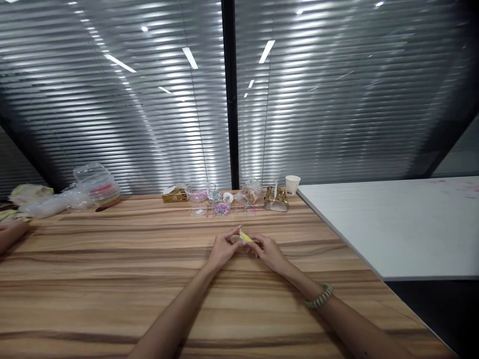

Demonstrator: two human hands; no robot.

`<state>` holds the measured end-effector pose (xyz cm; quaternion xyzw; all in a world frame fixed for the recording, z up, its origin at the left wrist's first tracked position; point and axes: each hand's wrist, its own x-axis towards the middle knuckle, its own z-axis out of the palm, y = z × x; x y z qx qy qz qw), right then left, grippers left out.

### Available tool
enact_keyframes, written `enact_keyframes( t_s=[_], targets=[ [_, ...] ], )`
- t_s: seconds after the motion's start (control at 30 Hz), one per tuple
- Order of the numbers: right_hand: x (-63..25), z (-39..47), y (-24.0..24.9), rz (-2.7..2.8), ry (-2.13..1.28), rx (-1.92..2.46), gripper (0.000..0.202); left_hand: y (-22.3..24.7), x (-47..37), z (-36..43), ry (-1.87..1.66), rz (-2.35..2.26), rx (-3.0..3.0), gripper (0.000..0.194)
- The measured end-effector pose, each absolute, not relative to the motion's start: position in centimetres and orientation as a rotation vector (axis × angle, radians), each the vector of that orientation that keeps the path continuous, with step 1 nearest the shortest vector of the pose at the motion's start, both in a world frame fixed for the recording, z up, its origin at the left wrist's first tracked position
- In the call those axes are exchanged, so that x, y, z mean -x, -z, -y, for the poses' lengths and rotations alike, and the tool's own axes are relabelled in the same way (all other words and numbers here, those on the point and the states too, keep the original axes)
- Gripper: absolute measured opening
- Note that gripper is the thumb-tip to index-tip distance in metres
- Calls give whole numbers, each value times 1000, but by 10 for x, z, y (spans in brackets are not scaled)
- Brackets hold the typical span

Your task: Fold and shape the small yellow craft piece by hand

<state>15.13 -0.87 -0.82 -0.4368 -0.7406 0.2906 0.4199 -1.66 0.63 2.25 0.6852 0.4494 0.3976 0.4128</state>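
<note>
A small yellow piece (pixel 246 237), too small to name surely, is held between my two hands above the wood-grain table (pixel 149 299). My left hand (pixel 225 245) pinches its left end, where a thin pale tip sticks up by the fingertips. My right hand (pixel 268 252) grips the other end with thumb and fingers closed; a beaded bracelet (pixel 319 296) circles that wrist. Beyond the hands stands a clear tub of small pink and blue pieces (pixel 221 208), with more loose coloured pieces (pixel 250 209) to its right.
Along the back edge are a gold box (pixel 175 194), a round clear lid (pixel 198 211), a gold tissue pack (pixel 276 199) and a paper cup (pixel 292 185). Stacked plastic containers (pixel 101 187) stand left. Another person's arm (pixel 13 234) rests at far left. A white table (pixel 404 229) adjoins at right.
</note>
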Motion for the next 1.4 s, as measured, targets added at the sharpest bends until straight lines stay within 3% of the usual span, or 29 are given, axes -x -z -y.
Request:
enact_keyframes(
  t_s=[0.33,0.57,0.73,1.03,1.23,1.4],
  targets=[
    [-150,13,3,1850,-586,1069,19,-19,17,-9,-892,-1007,-1819,36],
    [-157,1,7,1414,-690,1125,32,-24,5,3,-884,-1000,-2197,33],
    [-161,-5,11,1314,-780,1087,38,-31,-8,24,-933,-675,-2490,27],
    [-151,10,-2,1447,-680,1056,29,-14,8,-8,-946,-936,-1357,27],
    [-154,6,7,1605,-763,1032,22,-11,10,-10,-876,-881,-1325,30],
    [-153,1,13,1536,-1027,1035,37,-9,7,-11,-884,-881,-1308,33]
  ],
)
